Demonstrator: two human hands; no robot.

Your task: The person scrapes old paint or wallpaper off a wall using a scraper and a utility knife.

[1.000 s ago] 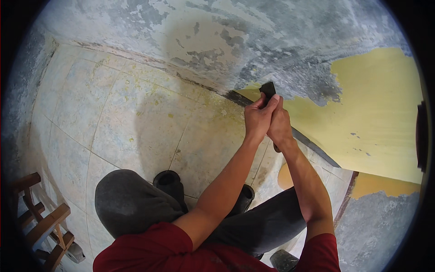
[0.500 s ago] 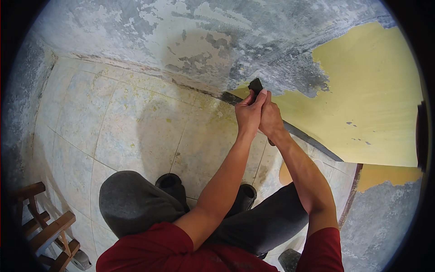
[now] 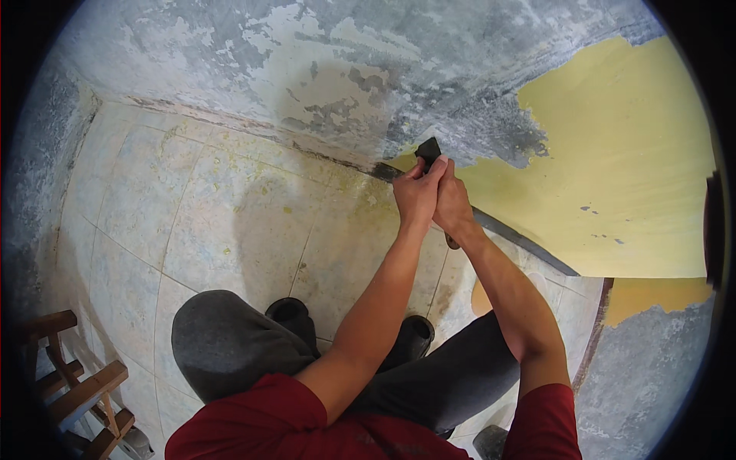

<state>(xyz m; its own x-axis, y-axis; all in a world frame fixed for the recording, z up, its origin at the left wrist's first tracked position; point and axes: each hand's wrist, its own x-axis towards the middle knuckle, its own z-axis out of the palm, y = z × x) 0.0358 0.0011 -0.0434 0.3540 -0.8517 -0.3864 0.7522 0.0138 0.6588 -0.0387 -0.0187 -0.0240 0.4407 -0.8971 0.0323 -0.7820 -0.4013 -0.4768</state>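
Both of my hands grip a scraper with a dark, flat blade (image 3: 428, 148). My left hand (image 3: 414, 198) is closed around it near the blade, thumb forward. Pressed against it from the right, my right hand (image 3: 453, 201) also wraps the tool. The rounded brown end of the scraper's handle (image 3: 452, 242) pokes out below the right palm. The blade's tip meets the low part of the wall, where yellow paint (image 3: 598, 161) borders bare grey plaster (image 3: 491, 126). Most of the handle is hidden by my fingers.
A dark skirting strip (image 3: 529, 244) runs along the wall's foot. Paint flakes (image 3: 288, 209) dot the tiled floor (image 3: 207, 230). At the lower left stands a wooden frame with rungs (image 3: 90, 391). My bent knee (image 3: 222, 337) and dark footwear (image 3: 290, 313) are close below.
My hands and the scraper have shifted slightly down and left in the picture, and more of the handle's end shows. The view itself has also moved a little. Both hands keep their grip.
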